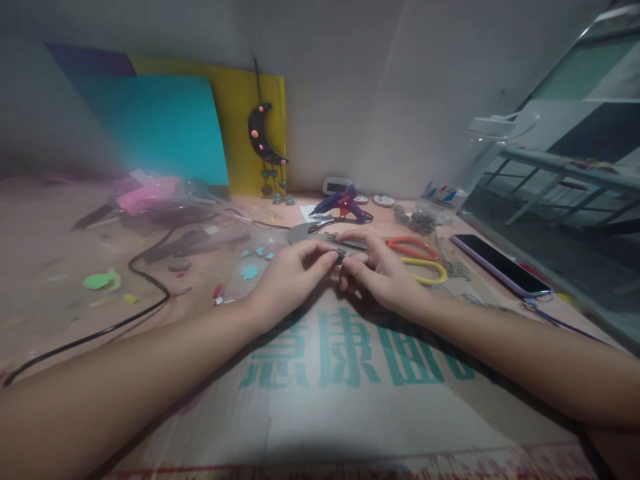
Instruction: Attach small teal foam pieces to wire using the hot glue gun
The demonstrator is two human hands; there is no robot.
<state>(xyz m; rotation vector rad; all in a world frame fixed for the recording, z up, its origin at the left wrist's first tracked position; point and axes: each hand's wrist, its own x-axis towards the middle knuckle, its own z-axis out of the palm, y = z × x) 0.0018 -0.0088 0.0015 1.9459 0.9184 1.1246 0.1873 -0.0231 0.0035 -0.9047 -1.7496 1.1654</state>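
Over the cardboard sheet (310,413) with green characters, my left hand (293,273) pinches a small dark grey-green piece (341,255) between thumb and fingertips. My right hand (375,270) meets it from the other side, thumb and fingers closed at the same piece; its exact shape is mostly hidden. Beside my left hand lie a light-blue flower cutout (249,272) and several small blue heart cutouts (260,252). Just beyond my right hand are a tool with orange handles (413,249) and one with a yellow handle (427,272).
A blue glue gun (340,203) with a red light stands at the back. Its black cord (150,273) seems to run left. A dark crescent-moon ornament (261,137) hangs before yellow card (235,80). A phone (500,265), chain (417,220) and clear jug (445,193) are at right.
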